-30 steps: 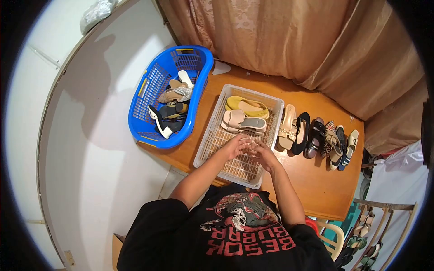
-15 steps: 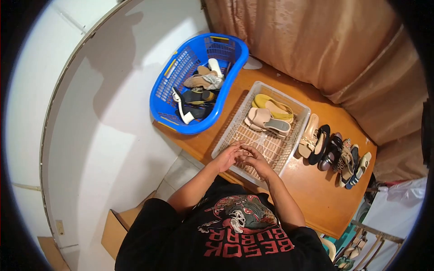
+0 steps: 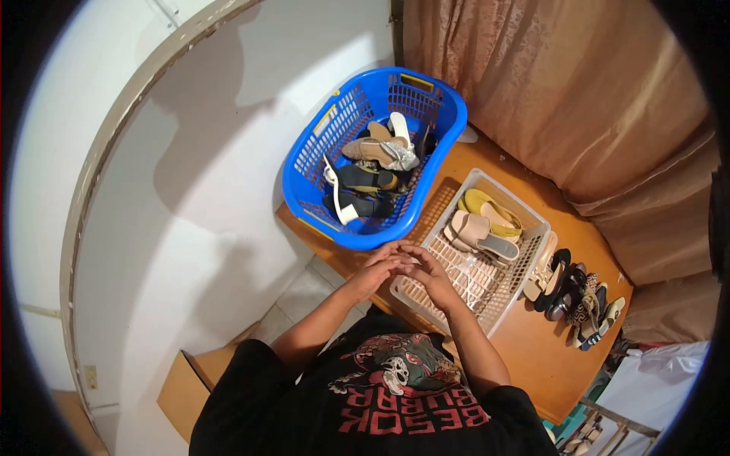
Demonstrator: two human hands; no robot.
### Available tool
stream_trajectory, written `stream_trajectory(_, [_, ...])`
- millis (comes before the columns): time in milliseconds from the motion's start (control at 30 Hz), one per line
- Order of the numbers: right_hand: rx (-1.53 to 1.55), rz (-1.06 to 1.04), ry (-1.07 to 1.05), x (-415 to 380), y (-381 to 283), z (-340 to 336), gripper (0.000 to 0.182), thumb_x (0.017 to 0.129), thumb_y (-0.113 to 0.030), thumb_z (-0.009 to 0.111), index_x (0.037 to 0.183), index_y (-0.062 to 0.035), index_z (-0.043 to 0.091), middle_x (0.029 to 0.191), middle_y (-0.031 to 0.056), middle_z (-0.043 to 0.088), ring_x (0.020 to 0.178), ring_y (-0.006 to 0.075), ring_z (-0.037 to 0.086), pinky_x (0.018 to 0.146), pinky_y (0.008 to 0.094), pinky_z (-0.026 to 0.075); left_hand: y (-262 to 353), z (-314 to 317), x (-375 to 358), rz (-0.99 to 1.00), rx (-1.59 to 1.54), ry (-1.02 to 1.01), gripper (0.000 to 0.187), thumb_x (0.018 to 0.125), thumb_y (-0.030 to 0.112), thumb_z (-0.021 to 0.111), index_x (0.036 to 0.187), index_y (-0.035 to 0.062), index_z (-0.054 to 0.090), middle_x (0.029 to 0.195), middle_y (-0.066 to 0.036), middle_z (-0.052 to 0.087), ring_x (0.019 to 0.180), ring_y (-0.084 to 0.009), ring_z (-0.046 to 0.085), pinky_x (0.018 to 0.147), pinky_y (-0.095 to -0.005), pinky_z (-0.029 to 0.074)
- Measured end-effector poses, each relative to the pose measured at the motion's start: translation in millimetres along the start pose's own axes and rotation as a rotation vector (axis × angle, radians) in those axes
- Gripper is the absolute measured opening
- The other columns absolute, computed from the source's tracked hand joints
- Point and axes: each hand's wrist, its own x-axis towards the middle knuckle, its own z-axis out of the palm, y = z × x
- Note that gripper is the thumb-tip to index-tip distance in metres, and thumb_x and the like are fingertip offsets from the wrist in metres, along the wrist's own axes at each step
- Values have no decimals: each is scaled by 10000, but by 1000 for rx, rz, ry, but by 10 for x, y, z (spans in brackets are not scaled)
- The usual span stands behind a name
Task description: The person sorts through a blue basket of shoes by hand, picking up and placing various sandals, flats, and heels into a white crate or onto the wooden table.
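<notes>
My left hand and my right hand meet in front of my chest, their fingers loosely curved and touching at the tips. Neither holds anything. Just beyond them is the near end of a clear plastic basket. Inside its far half lie a pair of beige slides and a pair of yellow shoes. Up and to the left stands a blue laundry basket, with several shoes in it, among them a silver-trimmed flat and a white-heeled black sandal.
Along the right of the wooden table runs a row of shoes, including black flats. A brown curtain hangs behind. A white wall is on the left, with a cardboard box low beside me.
My view has swung, so both baskets and the row of shoes sit lower and farther right in it. The hands stay together, fingers still touching.
</notes>
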Motion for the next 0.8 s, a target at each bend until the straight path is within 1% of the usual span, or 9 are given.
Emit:
stream_trajectory(33, [-2,-41,5,86,-35,27,449,939,-97,633,1366,-55,500,1343,82,541,1214,206,535,1026,349,444,128,-34,23,60,-49,-29,498,1002,210,489,1462,68,362,1282,-88,534,1206,-176,529,991,-350,443])
stream_trajectory(233, [54,-144,91,469,-355,296,359,964,-93,598,1310,-37,523,1243,66,580,1121,171,587,962,336,468,912,-325,144,-61,-157,-182,579,986,285,528,1481,62,324,1356,-105,494,1156,-215,545,950,-379,472])
stream_trajectory(367, [37,-167,90,753,-467,330,340,960,-68,598,1290,-30,530,1192,57,605,1092,159,598,951,320,467,1137,-590,275,-36,36,-248,551,989,300,525,1457,59,360,1338,-106,513,1151,-214,551,957,-365,472])
stream_trajectory(467, [74,-191,97,992,-482,335,320,948,-42,592,1264,-30,544,1157,66,631,1066,147,605,948,299,462,1053,-931,474,-32,-4,-121,530,987,309,516,1437,61,387,1306,-101,540,1146,-213,559,968,-371,468])
stream_trajectory(567, [5,-203,136,1338,-465,228,298,946,-37,588,1243,-30,556,1118,72,641,1063,156,613,933,291,464,1042,-1282,732,-106,-390,-13,459,985,306,489,1387,85,467,1263,-96,583,1142,-242,572,996,-433,457])
stream_trajectory(633, [-70,-230,179,1704,-385,45,273,938,-33,594,1210,-24,571,1113,61,627,1068,163,616,915,278,465,1077,-1496,938,-124,-438,21,411,964,307,510,1317,96,523,1222,-88,603,1105,-249,591,980,-449,474])
stream_trajectory(700, [-194,-289,292,2099,-310,-160,289,897,-82,656,1171,-18,588,1155,121,618,1100,241,615,926,330,472,1090,-1738,1173,-142,-413,242,400,987,276,462,1337,85,508,1241,-105,596,1150,-275,572,1010,-463,455])
stream_trajectory(733, [-188,-292,296,2247,-384,-201,289,897,-82,656,1171,-18,588,1155,121,618,1100,241,615,926,330,472,1102,-1831,1285,-146,-406,242,400,987,276,462,1337,85,508,1241,-105,596,1150,-275,572,1010,-463,455])
stream_trajectory(800, [-808,-293,544,2530,-511,-266,420,834,-83,649,1228,15,540,1193,195,611,1138,326,595,1006,403,454,1141,-1993,1485,-121,-392,400,367,940,283,517,1246,80,525,1197,-94,599,1120,-274,592,993,-466,468])
